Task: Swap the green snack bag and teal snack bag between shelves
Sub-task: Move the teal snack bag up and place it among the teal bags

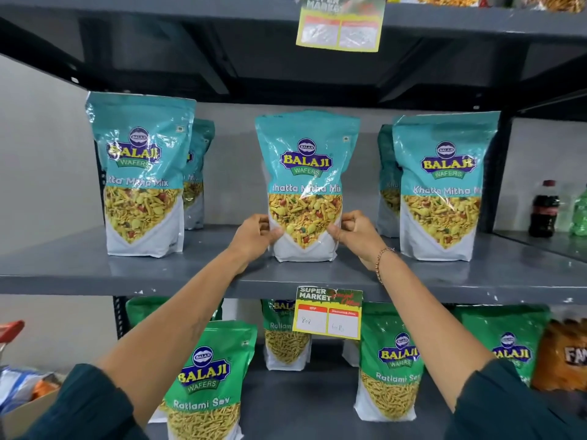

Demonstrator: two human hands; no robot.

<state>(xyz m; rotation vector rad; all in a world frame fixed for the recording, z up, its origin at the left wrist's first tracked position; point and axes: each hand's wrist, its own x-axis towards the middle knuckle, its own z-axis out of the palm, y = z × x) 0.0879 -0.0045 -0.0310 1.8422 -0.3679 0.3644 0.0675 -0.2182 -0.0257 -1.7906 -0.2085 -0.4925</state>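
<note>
Both hands close on the middle teal snack bag (306, 185), low on its sides: the left hand (254, 235) pinches the left edge with thumb in front and fingers behind, and the right hand (354, 231) does the same on the right edge, a beaded bracelet (382, 263) on that wrist. The bag stands upright on the middle shelf (95, 268), its base touching the shelf or barely off it; I cannot tell which.

To its left stands another teal bag (141, 176) with one tucked behind it, and to its right one more (443, 188), also with one behind. Below, on the lower shelf (301, 404), green snack bags (206, 379) stand in a row, partly hidden by a price tag (328, 312) hanging from the shelf edge.

The bag looks light and puffy, with glossy film that could slip and loose snacks inside that would crush under a hard squeeze. A hold low at the sides, as here, seems sensible; the flat sealed top would also give a firm pinch. None of the green bags has been taken up yet.
</note>
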